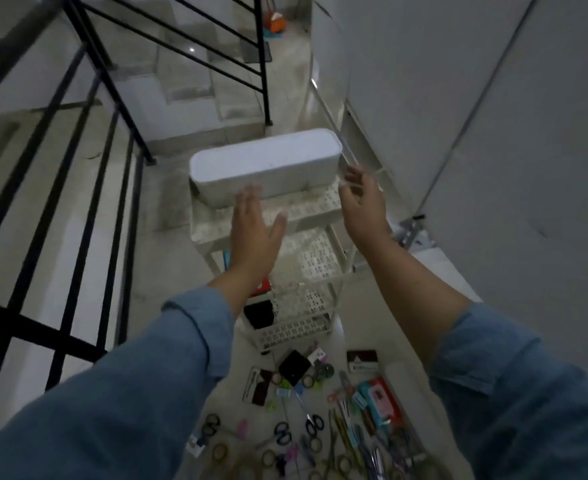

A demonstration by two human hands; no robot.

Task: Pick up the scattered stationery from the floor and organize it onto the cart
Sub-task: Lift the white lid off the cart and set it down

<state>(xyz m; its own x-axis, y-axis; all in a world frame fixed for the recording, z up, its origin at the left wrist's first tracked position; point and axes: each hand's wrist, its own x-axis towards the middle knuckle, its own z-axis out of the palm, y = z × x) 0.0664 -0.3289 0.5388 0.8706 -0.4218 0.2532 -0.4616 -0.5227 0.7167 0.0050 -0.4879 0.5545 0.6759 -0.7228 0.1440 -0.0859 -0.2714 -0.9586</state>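
White perforated cart (320, 202), rounded box (265, 164), clear strip (349, 157)

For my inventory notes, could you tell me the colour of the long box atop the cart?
The box is white, clearest in the head view.

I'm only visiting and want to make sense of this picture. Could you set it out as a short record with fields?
Place: floor beside a black stair railing
Cart: white, tiered, with holed shelves
Top shelf: a long white box
Left hand: open, fingers straight, over the cart
Right hand: pinches a thin clear strip, perhaps a ruler
Floor: scissors, tape rolls and pens not yet picked up
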